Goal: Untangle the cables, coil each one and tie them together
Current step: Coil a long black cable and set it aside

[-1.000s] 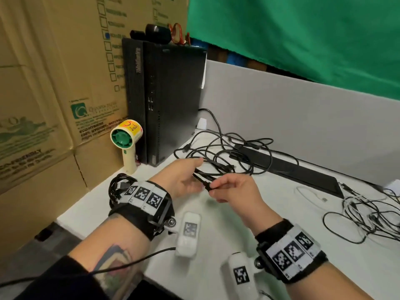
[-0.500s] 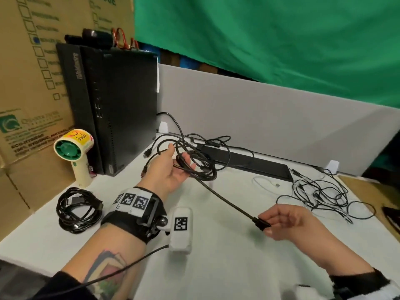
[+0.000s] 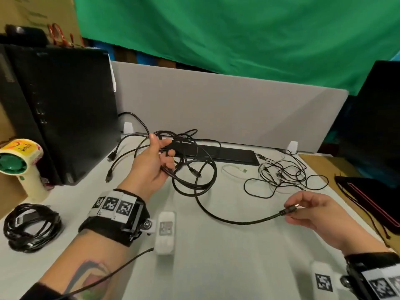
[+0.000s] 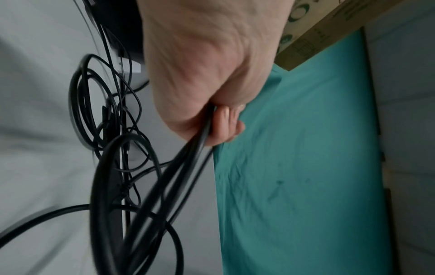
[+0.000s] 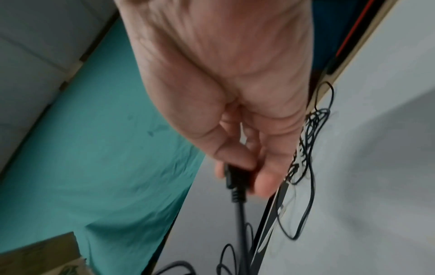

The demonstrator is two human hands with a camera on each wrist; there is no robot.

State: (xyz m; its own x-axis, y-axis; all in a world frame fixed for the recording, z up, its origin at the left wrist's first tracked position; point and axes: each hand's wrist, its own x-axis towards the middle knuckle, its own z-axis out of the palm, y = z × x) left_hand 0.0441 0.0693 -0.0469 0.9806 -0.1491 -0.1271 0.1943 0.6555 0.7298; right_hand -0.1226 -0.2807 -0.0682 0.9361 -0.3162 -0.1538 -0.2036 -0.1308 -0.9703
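Pulling one cable free from the tangle

The left hand (image 3: 151,167) is gripping the black cable tangle (image 3: 190,167); the right hand (image 3: 311,211) is pinching the plug (image 3: 289,210), needing coiling next.

Head cam high, facing desk (image 3: 216,267); wrist cams close behind hands, sharing cables (image 3: 194,169).
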